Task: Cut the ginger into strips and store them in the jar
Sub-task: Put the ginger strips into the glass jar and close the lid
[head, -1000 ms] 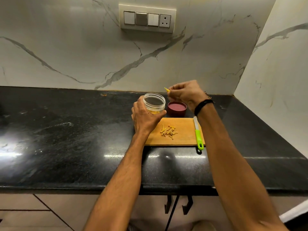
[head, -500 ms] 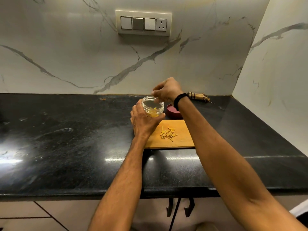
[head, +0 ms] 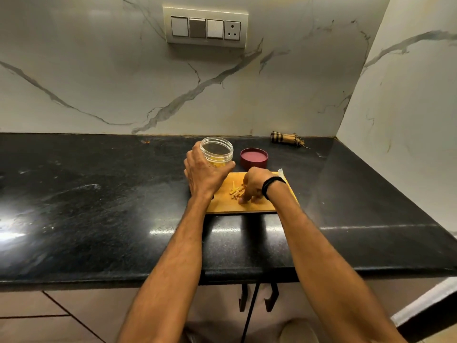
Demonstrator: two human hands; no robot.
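My left hand grips a clear open jar at the far left corner of the wooden cutting board; yellow ginger strips lie in the jar's bottom. A small pile of ginger strips lies in the middle of the board. My right hand is down on that pile, fingers curled over the strips and fingertips on the board. The hand hides part of the pile. Only the blade tip of the knife shows at the board's far right corner, behind my right wrist.
A dark red jar lid lies upside down just behind the board. A rolled checked cloth sits at the back wall. The black counter ends in a front edge; a side wall stands to the right.
My right hand dropped a strip into the jar, then came down from the jar's mouth onto the pile on the board. My left hand still holds the jar.
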